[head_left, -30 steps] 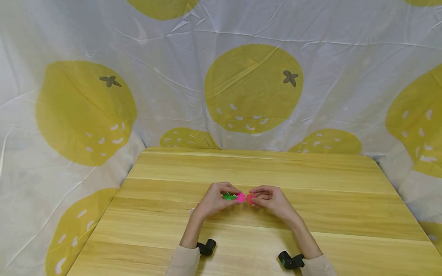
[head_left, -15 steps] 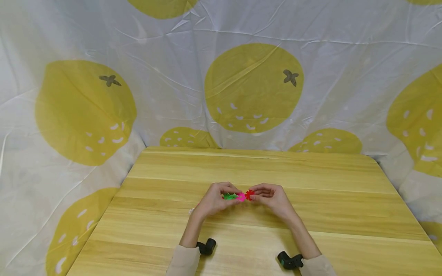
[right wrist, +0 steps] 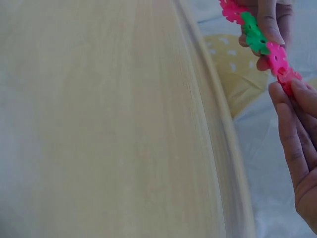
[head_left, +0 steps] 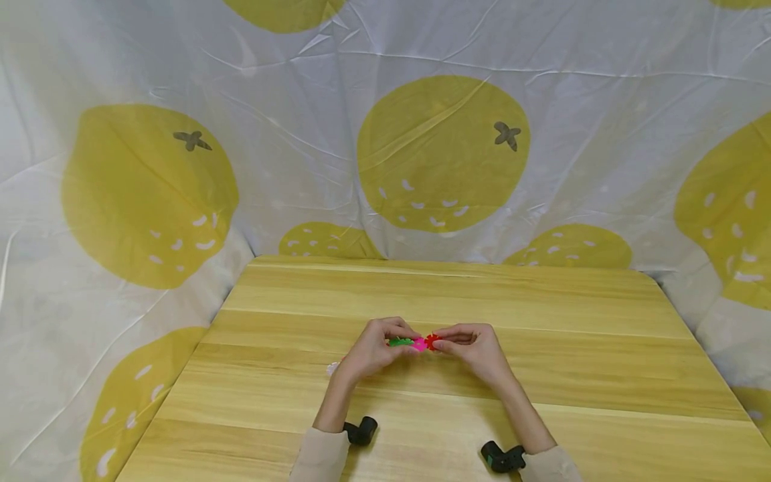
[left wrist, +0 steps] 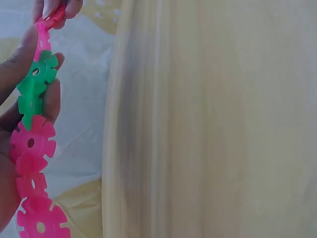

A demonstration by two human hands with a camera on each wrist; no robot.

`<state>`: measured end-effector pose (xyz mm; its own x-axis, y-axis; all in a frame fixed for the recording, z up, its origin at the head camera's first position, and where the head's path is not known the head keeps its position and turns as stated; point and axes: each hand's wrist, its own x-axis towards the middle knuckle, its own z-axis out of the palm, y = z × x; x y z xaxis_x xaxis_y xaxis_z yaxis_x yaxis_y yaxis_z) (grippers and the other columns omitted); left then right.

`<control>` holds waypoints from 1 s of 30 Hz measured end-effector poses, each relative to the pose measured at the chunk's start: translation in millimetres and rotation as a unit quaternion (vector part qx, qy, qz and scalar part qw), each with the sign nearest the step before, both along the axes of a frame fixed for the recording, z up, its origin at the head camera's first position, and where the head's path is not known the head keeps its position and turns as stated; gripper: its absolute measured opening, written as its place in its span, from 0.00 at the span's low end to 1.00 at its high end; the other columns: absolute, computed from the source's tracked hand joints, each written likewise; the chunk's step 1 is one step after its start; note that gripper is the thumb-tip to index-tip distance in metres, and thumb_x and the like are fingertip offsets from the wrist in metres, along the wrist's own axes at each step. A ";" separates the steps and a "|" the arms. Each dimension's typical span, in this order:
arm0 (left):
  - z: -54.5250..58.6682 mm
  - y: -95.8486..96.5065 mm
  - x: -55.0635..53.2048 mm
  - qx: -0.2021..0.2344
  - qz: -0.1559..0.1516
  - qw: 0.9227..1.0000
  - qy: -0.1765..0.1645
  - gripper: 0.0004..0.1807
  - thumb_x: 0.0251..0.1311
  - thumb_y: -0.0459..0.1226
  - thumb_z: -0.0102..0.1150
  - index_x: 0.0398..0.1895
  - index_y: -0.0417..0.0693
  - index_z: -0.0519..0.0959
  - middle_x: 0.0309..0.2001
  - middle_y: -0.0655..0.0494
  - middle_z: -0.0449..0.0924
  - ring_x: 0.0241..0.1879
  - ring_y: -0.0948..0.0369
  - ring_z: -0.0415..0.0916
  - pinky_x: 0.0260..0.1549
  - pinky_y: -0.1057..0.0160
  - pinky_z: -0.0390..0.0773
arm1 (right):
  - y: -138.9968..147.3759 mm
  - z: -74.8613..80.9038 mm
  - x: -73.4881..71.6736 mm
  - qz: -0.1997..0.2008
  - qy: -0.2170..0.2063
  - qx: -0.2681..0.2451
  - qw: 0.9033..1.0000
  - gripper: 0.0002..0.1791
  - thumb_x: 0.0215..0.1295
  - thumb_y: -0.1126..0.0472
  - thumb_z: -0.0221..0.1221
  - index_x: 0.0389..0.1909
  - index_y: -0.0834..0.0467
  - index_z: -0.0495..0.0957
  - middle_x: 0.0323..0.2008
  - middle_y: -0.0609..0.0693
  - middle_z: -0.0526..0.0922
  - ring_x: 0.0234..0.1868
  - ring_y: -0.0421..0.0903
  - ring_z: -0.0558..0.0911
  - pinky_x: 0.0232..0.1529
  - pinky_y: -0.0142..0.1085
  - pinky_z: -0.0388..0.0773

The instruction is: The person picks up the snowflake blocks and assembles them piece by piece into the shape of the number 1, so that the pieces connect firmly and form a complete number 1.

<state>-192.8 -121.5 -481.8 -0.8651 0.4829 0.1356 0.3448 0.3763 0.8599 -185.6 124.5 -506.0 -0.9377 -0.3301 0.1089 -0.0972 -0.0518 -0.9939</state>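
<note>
My left hand (head_left: 370,349) holds a chain of notched plastic snowflake discs between thumb and fingers. In the left wrist view, green discs (left wrist: 44,69) sit in its middle, with several pink discs (left wrist: 32,144) hanging below. The end pink disc (head_left: 418,345) sticks out past the left fingertips. My right hand (head_left: 476,348) pinches a red snowflake disc (head_left: 432,342) by its edge. This red disc meets the rim of the end pink disc; whether their slots interlock I cannot tell. Beyond the left wrist shows a whitish disc (head_left: 332,367), mostly hidden by the arm.
Both hands are above a wooden table (head_left: 542,301). A black wrist camera (head_left: 361,431) is strapped at the left cuff, another black camera (head_left: 502,457) at the right. A white curtain (head_left: 301,147) with yellow fruit prints hangs behind and beside the table.
My right hand has moved slightly left, bringing the red disc from a small gap into contact with the pink one. The red disc has also turned. My left hand stays nearly still.
</note>
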 end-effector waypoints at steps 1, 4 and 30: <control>0.3 0.3 0.1 0.002 0.000 1.000 0.001 0.10 0.61 0.34 0.73 0.46 0.46 0.91 0.42 0.56 0.87 0.45 0.54 0.81 0.42 0.65 0.78 | -0.1 0.1 0.0 -0.001 0.003 0.002 1.000 0.14 0.64 0.68 0.69 0.46 0.75 0.85 0.44 0.70 0.88 0.40 0.51 0.92 0.46 0.49 0.86; 0.6 0.8 0.5 0.002 0.002 1.000 0.005 0.10 0.60 0.33 0.73 0.45 0.46 0.91 0.41 0.57 0.87 0.45 0.55 0.82 0.43 0.67 0.78 | -1.1 1.0 0.1 -0.007 0.009 0.012 1.000 0.13 0.63 0.68 0.70 0.45 0.73 0.86 0.42 0.68 0.89 0.39 0.51 0.92 0.45 0.49 0.87; 6.3 2.9 2.1 0.021 -0.010 0.999 -0.022 0.10 0.67 0.40 0.68 0.49 0.52 0.89 0.47 0.58 0.88 0.50 0.58 0.82 0.51 0.59 0.82 | 3.8 -1.3 -0.8 -0.034 0.029 0.032 0.998 0.12 0.64 0.66 0.70 0.45 0.69 0.87 0.43 0.63 0.90 0.41 0.43 0.92 0.45 0.43 0.88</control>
<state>-190.7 -118.6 -475.4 -0.8610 0.4945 0.1189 0.3140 0.3330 0.8891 -186.3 128.3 -507.3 -0.9508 -0.2747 0.1435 -0.1552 0.0211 -0.9877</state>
